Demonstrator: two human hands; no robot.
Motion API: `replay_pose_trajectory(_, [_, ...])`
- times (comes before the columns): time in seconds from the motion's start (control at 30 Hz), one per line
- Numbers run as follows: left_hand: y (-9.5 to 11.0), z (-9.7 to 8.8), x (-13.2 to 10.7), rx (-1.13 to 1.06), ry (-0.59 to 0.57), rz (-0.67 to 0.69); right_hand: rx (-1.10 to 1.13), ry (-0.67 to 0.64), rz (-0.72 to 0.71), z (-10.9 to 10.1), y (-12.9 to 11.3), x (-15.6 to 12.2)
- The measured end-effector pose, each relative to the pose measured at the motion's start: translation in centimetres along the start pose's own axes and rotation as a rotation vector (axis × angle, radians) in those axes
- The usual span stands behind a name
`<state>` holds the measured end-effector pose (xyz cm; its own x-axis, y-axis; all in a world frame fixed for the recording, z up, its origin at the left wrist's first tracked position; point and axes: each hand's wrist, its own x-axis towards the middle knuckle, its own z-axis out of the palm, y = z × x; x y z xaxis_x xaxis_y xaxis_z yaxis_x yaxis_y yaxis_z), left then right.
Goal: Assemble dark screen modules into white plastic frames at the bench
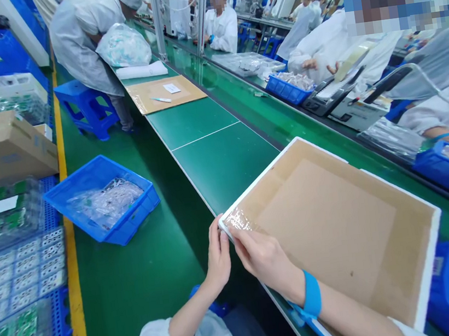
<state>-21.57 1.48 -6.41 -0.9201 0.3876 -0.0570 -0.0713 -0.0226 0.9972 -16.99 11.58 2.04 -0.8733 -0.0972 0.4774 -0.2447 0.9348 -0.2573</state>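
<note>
okay, long green workbench (215,163) runs ahead, with a blue plastic crate (72,190) of bagged parts (109,204) off to its left. white-edged cardboard tray (332,231) sits tilted over the bench edge, its near corner gripped by both hands. left hand (219,257) closes on the corner from the side, right hand (263,256) pinches on top beside clear film (238,222), blue wrist strap (311,294) on that wrist.
</note>
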Motion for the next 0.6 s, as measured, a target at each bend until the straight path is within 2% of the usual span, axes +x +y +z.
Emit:
replay_pose_trajectory(0.4, [0.09,0.13,-0.12,0.009,0.009,-0.005,-0.024,0.029,-0.004,0.35,0.15,-0.27])
replay_pose_trajectory(0.6, [0.22,0.53,-0.43,0.046,0.007,-0.002,-0.053,-0.001,-0.001,0.51,0.10,-0.17])
